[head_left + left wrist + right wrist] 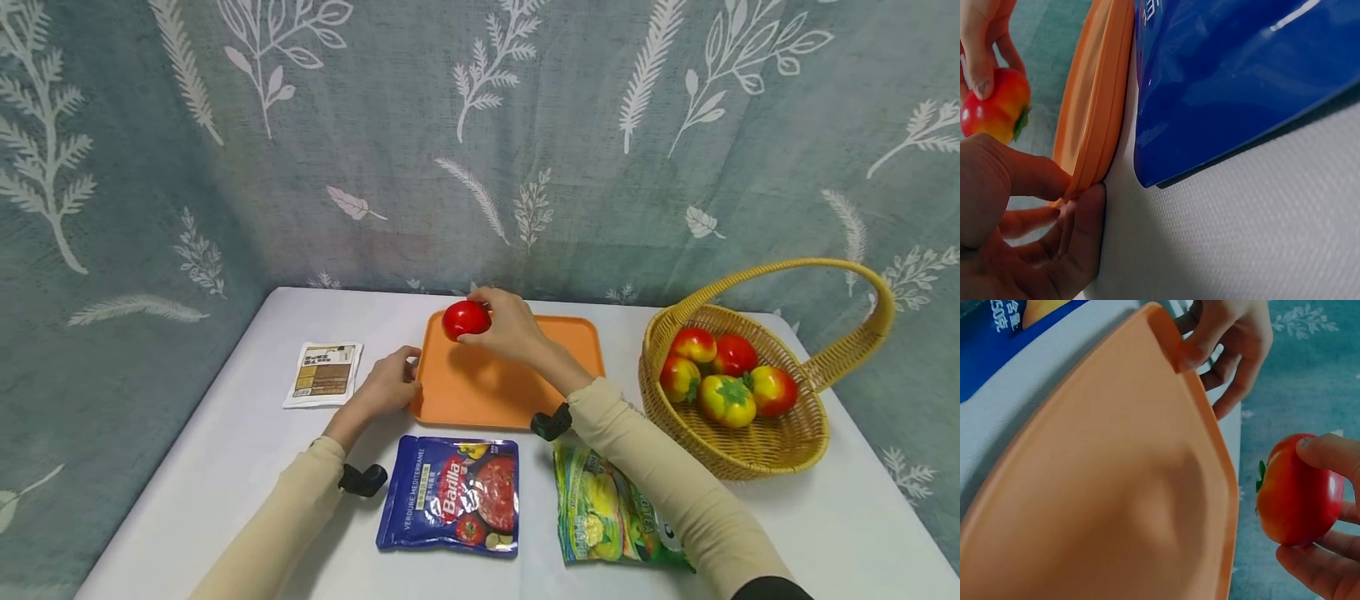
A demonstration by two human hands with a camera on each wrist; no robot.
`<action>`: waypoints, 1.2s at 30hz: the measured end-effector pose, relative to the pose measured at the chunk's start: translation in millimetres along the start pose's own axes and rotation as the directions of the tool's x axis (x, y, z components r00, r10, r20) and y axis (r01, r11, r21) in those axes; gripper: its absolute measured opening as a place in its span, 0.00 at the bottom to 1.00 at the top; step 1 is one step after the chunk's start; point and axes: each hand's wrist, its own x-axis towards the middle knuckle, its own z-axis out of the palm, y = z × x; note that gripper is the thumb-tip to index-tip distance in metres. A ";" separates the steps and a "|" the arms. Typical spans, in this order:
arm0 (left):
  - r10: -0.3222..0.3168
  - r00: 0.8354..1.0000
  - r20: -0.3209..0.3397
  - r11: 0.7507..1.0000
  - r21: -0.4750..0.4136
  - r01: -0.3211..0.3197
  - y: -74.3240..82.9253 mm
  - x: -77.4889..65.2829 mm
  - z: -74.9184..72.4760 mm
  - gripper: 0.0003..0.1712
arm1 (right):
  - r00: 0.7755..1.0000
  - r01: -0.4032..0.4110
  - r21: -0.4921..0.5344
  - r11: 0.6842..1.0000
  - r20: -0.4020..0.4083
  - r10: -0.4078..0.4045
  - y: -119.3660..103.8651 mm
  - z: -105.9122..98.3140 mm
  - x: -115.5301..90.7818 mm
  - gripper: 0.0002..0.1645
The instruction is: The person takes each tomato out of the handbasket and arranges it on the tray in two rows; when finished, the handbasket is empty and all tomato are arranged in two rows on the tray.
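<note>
My right hand (512,327) grips a glossy red tomato (462,321) above the far left part of an orange tray (491,392). In the right wrist view the tomato (1297,494) shows a yellow-orange flank and a small green leafy top, with thumb and fingers on opposite sides. At the tray's left edge, my left hand (386,383) pinches the rim. The left wrist view has its thumb on the inner side of the tray's rim (1100,119) and its fingers outside and below. A shadow falls on the tray floor.
A yellow wicker basket (738,458) with a tall handle holds several similar tomatoes (727,400) at the right. Near the front lie a blue Barilla pouch (450,496) and a green-yellow packet (607,508), partly under my right forearm. A white-brown packet (324,375) lies left.
</note>
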 end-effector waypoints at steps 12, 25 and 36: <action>-0.022 1.000 -0.020 0.999 -0.029 0.021 -1.7 -7.7 4.0 0.33 | 0.999 -0.001 -0.002 1.000 0.049 0.001 6.3 21.5 17.1 0.37; -0.028 0.999 -0.018 1.000 -0.006 0.028 -1.4 -7.1 1.1 0.33 | 0.995 -0.047 -0.014 0.999 0.089 0.048 14.1 38.7 27.3 0.38; -0.006 1.000 -0.014 1.000 0.007 0.006 2.2 0.6 3.9 0.34 | 0.989 -0.063 -0.072 0.995 0.127 0.072 18.5 36.1 32.2 0.38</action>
